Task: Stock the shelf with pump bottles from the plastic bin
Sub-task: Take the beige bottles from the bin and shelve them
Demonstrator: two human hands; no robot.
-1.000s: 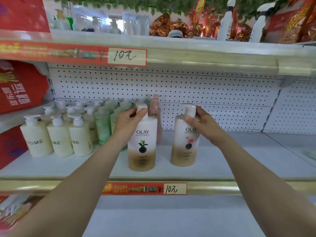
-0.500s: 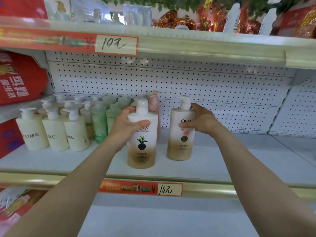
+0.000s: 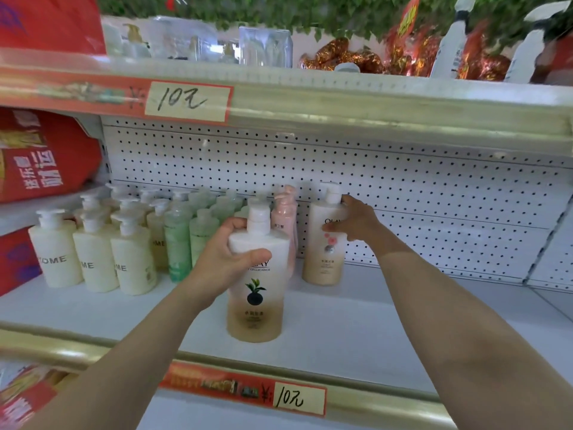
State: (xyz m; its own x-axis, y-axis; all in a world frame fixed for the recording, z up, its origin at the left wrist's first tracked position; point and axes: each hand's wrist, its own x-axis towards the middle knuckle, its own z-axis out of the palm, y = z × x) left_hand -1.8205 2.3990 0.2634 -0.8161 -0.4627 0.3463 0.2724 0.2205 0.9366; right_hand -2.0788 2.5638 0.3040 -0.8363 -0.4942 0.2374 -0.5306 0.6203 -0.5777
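Shelf [image 3: 372,330]: rear bottle [image 3: 322,262] pushed back, R hand [image 3: 356,221] gripping; L hand [image 3: 223,259] grips front bottle [image 3: 255,299].

There were 2 Olay pump bottles: the dark-fruit Olay bottle [image 3: 255,293] and the pink-flower Olay bottle [image 3: 324,259]. Also 1 pink bottle [image 3: 285,218], 3 cream bottles [image 3: 55,252] in front w/ more behind (no. unclear), min. 2 green bottles [image 3: 178,240], 2 price tags [image 3: 186,100], 2 white spray bottles [image 3: 452,41].

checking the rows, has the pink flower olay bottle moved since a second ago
Yes. The pink-flower Olay bottle went back toward the pegboard, now beside the pink bottle, with the right hand gripping it.
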